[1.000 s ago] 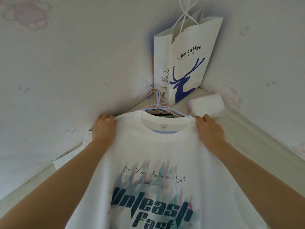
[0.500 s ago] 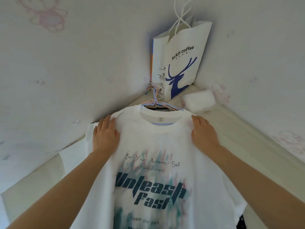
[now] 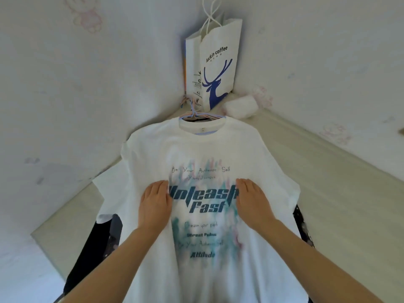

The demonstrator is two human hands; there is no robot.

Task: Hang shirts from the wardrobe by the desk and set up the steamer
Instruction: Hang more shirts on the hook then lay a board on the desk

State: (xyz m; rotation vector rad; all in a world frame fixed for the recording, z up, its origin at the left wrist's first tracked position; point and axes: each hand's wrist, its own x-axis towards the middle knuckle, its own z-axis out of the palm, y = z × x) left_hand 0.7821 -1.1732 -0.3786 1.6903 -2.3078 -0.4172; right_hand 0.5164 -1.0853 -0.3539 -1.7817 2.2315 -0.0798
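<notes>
- Head cam looks up a bit at the shirt [image 3: 203, 149], a white printed tee on a hanger [image 3: 197, 114] whose hook sits well above the fingertips, in the corner where two walls meet.
- Left hand [image 3: 155, 206] and right hand [image 3: 253, 204] lie flat on the chest print, one each side of the big lettering, fingers straight and close together, gripping nothing. My guess is they're smoothing the fabric so it hangs flat and is ready for the steamer.
- Both forearms reach up from the bottom corners, wrists roughly level, palms on the cloth.
- Just behind the shirt, out past both hands, dark clothes [image 3: 96, 248] peek out at the sides, probably hung there too.
- Above the fingertips, past the collar, a paper bag [image 3: 216, 68] stands in the corner on a ledge [image 3: 328, 162], a small white bundle [image 3: 240, 108] beside it.
- No steamer in sight.
</notes>
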